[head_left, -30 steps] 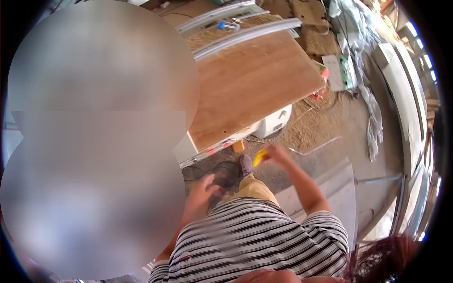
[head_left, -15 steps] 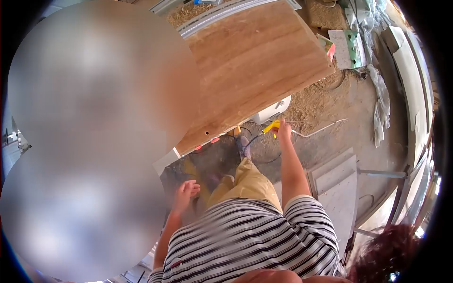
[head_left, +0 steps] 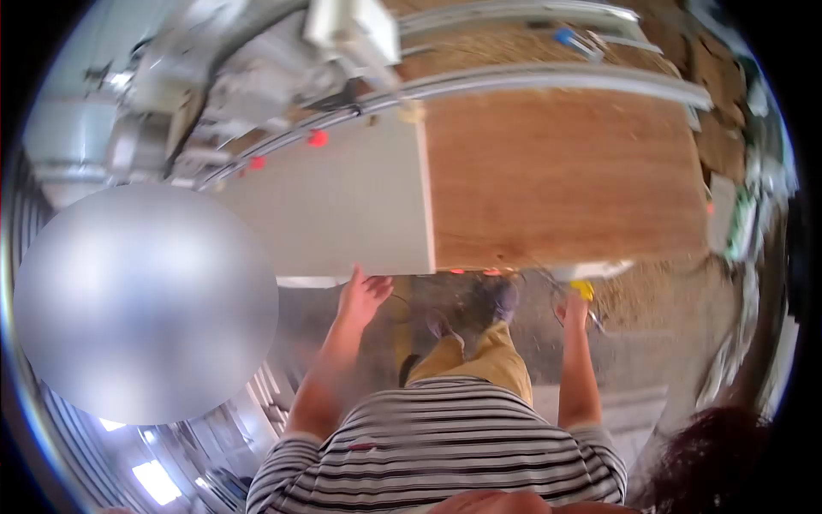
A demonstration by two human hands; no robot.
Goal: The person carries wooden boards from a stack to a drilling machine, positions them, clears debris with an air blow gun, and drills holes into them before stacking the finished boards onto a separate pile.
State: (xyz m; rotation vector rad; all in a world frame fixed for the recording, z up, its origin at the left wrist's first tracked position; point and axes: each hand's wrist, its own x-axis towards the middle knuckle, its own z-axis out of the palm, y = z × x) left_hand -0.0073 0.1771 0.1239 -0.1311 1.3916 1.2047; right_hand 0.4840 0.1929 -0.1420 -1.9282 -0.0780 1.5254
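My right hand (head_left: 571, 308) is closed around the yellow air blow gun (head_left: 583, 289), in front of the workbench's near edge. The gun's long nozzle is blurred, and its dark hose loops beside the hand. My left hand (head_left: 363, 297) is open with nothing in it, its fingers apart, close to the near edge of a pale board (head_left: 342, 206). Whether the fingertips touch that board I cannot tell. The board lies flat, its right edge over or against the brown wooden bench surface (head_left: 565, 180).
A metal rail (head_left: 548, 77) runs along the far side, with red round pieces (head_left: 318, 138) near it. White machinery (head_left: 355, 34) stands at the back left. Sawdust (head_left: 659, 295) covers the floor at right. A large blurred patch hides the left side.
My view has swung left, bringing the pale board and machinery into sight. My left hand has risen toward the board's edge. The blow gun stays in my right hand, its nozzle turned.
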